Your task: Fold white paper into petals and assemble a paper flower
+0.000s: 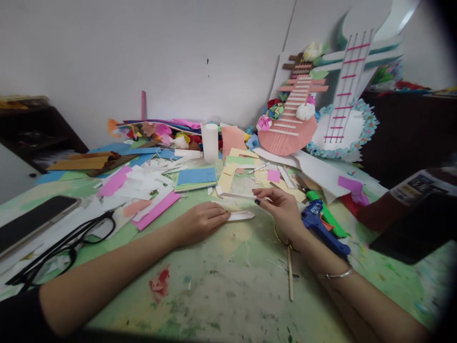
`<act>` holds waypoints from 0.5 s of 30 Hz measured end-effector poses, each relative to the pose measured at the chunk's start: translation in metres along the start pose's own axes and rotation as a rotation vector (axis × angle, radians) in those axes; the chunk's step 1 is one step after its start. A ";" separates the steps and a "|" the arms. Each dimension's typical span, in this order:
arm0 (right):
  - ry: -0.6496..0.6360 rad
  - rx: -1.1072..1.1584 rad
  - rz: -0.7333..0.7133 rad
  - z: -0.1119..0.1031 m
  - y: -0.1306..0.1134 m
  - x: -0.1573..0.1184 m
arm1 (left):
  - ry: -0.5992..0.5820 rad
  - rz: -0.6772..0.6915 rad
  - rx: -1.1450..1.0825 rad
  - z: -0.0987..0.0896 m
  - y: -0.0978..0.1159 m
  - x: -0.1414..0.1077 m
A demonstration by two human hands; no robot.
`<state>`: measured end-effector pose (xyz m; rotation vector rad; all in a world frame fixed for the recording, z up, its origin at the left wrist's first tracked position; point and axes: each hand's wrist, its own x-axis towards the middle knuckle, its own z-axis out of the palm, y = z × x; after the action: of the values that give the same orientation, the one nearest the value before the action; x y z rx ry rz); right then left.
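My left hand [202, 222] rests on the tabletop with its fingers together over one end of a folded white paper strip [241, 216]. The strip's other end points right, towards my right hand [280, 209]. That hand is raised a little, thumb and forefinger drawn close in a pinch. Behind its fingertips runs another thin white strip [237, 195]; whether the fingers hold it I cannot tell. Below the right wrist lies a thin wooden stick [290, 281], partly hidden by the hand. A blue glue gun [323, 231] lies right beside that wrist.
Blue and green paper sheets [196, 176] and white scraps [143, 183] cover the back. Black glasses [71, 250] and a phone [39, 219] lie left. A white paper roll [210, 143] stands upright. Paper instruments [287, 136] lean on the wall; a bottle [389, 205] is right.
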<state>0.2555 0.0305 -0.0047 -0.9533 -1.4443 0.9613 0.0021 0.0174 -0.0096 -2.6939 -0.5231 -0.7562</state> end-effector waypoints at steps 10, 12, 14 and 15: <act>-0.198 -0.049 0.085 0.011 0.007 -0.003 | -0.009 -0.276 0.064 -0.012 0.002 -0.001; -0.197 -0.059 0.071 0.013 0.007 -0.003 | -0.019 -0.268 -0.044 -0.011 0.002 -0.002; -0.192 -0.068 0.054 0.016 0.007 -0.005 | -0.022 -0.252 -0.109 -0.010 0.001 -0.005; -0.192 -0.071 0.045 0.018 0.007 -0.005 | -0.022 -0.244 -0.127 -0.009 0.001 -0.007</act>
<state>0.2384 0.0269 -0.0145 -0.9697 -1.6327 1.0637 -0.0065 0.0110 -0.0061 -2.7892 -0.8483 -0.8498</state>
